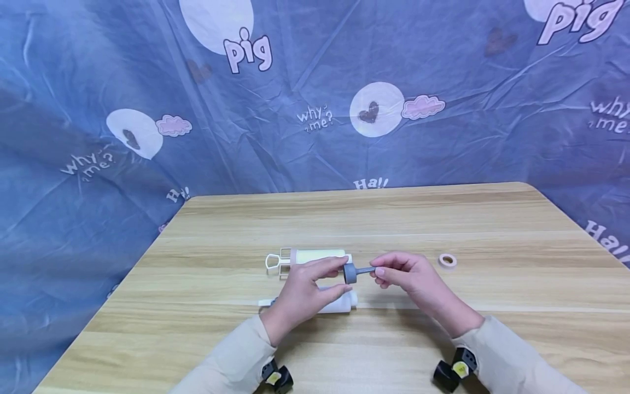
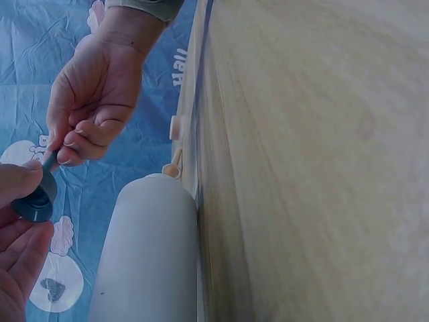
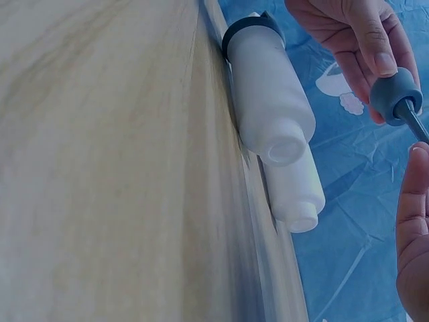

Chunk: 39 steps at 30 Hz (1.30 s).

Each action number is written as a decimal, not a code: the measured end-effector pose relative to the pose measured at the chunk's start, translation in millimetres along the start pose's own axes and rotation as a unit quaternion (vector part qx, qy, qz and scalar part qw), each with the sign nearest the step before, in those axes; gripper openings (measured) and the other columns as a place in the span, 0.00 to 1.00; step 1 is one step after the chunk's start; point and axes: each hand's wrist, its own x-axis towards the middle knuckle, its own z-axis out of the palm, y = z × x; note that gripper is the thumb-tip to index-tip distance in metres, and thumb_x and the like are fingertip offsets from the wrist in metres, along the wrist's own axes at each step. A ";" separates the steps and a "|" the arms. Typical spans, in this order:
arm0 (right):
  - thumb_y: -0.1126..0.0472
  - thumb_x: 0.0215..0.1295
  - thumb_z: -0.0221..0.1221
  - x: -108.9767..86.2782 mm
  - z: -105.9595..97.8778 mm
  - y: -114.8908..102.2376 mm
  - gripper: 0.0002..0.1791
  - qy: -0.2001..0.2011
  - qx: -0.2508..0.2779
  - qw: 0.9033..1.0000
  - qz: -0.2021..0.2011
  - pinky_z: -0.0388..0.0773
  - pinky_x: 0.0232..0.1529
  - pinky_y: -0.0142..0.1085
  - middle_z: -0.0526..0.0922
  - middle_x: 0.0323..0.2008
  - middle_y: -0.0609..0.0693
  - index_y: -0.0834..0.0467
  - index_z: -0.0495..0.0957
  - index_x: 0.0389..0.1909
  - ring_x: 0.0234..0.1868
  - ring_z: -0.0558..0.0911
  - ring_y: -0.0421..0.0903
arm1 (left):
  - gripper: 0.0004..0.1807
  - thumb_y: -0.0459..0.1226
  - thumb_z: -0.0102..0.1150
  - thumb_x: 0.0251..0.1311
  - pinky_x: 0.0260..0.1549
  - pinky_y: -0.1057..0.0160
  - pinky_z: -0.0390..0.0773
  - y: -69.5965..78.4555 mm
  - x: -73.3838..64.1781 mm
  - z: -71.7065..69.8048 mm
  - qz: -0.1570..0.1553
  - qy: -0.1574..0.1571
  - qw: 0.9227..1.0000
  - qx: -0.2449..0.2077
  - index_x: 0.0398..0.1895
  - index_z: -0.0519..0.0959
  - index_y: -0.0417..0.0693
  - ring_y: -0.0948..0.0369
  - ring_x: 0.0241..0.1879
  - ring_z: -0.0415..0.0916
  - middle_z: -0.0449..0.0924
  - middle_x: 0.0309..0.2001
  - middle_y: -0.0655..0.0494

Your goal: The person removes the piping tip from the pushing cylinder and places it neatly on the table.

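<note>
Above the table, both hands hold a blue-grey nozzle with a wide, cup-like base and a thin stem. My left hand pinches the wide base between thumb and fingers. From the other side, my right hand pinches the end of the stem, as the left wrist view also shows. The base's hollow side faces left. Below and behind the left hand, a white bottle lies on its side. A dark cap sits on one of its ends.
Beyond the white bottle lies a pale cylinder with a white frame handle at its left end. A small tape roll rests right of the right hand. Behind the wooden table hangs a blue printed cloth.
</note>
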 end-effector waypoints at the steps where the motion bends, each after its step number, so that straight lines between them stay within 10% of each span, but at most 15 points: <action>1: 0.68 0.60 0.57 0.0 0.4 0.2 0.07 -0.001 0.001 1.000 -0.001 0.79 0.34 0.32 0.83 0.28 0.43 0.62 0.80 0.38 0.30 0.80 0.37 | 0.23 0.33 0.69 0.47 0.41 0.73 0.77 0.0 -0.1 0.2 -0.001 -0.001 1.000 0.000 0.50 0.79 0.41 0.58 0.39 0.82 0.82 0.46 0.48; 39: 0.69 0.54 0.61 1.5 12.2 4.9 0.10 -0.056 -0.022 0.998 -0.028 0.76 0.30 0.30 0.80 0.24 0.41 0.49 0.81 0.30 0.26 0.76 0.36 | 0.25 0.36 0.69 0.46 0.33 0.77 0.77 3.9 -3.1 2.0 -0.020 -0.051 0.998 -0.010 0.51 0.78 0.40 0.68 0.33 0.80 0.84 0.40 0.50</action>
